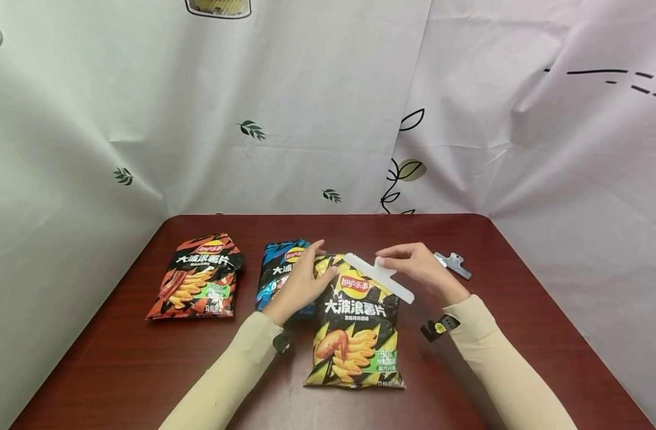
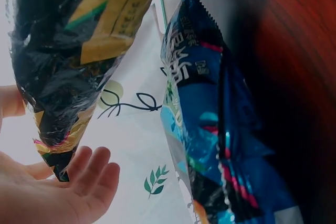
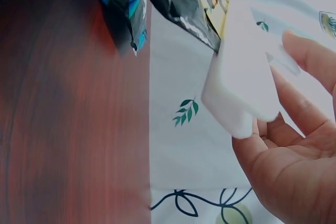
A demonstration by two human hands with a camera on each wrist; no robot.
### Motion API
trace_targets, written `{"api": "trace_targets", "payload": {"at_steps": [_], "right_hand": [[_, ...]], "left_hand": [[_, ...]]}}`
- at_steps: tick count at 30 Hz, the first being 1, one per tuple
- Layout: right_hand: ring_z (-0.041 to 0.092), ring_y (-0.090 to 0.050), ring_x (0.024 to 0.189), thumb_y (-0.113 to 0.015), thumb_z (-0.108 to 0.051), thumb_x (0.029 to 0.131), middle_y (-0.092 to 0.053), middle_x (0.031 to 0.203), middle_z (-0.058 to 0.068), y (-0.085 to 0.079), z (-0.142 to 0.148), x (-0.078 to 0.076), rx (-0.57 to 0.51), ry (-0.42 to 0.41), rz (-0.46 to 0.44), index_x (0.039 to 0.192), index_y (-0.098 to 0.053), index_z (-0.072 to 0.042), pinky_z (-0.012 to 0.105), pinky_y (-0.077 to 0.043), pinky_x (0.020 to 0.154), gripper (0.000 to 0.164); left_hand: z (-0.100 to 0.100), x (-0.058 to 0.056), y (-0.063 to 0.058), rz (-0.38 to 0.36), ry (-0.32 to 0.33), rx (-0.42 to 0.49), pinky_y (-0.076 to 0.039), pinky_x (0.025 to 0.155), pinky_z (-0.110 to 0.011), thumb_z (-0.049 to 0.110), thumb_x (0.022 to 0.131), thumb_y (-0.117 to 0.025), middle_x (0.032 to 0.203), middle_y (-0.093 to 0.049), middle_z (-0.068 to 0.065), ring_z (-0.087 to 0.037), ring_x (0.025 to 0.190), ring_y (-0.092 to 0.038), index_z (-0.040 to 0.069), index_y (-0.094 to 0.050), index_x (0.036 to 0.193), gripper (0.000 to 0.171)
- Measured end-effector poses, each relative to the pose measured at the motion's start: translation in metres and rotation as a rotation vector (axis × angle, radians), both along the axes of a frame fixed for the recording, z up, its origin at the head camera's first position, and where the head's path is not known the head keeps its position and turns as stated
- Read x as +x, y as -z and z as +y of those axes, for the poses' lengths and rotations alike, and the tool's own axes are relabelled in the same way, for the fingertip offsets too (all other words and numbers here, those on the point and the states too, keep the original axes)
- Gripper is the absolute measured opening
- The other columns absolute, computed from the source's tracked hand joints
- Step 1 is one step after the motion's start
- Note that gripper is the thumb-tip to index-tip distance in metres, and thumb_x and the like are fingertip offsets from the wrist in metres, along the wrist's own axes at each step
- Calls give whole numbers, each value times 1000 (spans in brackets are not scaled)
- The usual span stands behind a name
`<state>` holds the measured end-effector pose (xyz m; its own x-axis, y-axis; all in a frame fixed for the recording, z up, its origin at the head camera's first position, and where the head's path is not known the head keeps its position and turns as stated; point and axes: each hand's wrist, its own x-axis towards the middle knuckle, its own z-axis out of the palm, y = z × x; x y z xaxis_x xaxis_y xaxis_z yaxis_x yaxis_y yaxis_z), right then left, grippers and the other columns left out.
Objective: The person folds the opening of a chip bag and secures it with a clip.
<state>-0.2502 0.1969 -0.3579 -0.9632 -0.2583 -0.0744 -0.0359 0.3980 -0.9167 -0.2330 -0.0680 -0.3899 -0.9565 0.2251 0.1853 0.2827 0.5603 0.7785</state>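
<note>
A yellow-and-black chip bag (image 1: 354,334) stands tilted above the table in the head view, its printed front facing me. My left hand (image 1: 306,280) pinches its upper left corner, thumb on the front and fingers behind. The left wrist view shows that crumpled corner (image 2: 58,129) between thumb and fingers. A long white bag clip (image 1: 378,278) lies slantwise across the bag's upper right corner. My right hand (image 1: 416,266) grips the clip's handle between thumb and fingers. In the right wrist view the clip's white jaw bar (image 3: 241,77) meets the bag's edge (image 3: 202,19).
A blue chip bag (image 1: 274,275) lies behind my left hand, partly hidden. Farther left is a red chip bag (image 1: 199,280) with a dark clip at its right edge. Another clip, greyish (image 1: 453,263), rests beyond my right hand. A printed cloth (image 1: 306,149) hangs behind the table.
</note>
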Motion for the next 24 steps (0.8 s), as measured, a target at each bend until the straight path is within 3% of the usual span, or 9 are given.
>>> {"api": "trace_targets", "payload": {"at_steps": [8,17,24], "right_hand": [[20,-68,89,-78,-36,80,-66,116,14,-1,3,0,-57,36,-30,118,-69,-7,44,-55,84,49],[17,-66,92,-75,-36,83,-65,120,13,-1,6,-1,-31,72,23,120,-68,-6,40,-54,84,48],[17,-65,95,-76,-38,82,-67,118,11,0,7,-3,-29,140,19,119,-68,-6,36,-55,82,50]], "left_hand": [[1,2,1,-84,-37,62,-40,102,-56,49,91,-61,152,-32,-8,-33,130,-45,22,-8,155,88],[5,1,4,-201,-59,136,-46,96,-55,54,89,-61,156,-24,-20,-35,126,-50,25,-4,155,92],[8,0,7,-264,-31,167,-49,90,-49,51,90,-61,142,-42,-15,-30,121,-54,22,-5,155,91]]}}
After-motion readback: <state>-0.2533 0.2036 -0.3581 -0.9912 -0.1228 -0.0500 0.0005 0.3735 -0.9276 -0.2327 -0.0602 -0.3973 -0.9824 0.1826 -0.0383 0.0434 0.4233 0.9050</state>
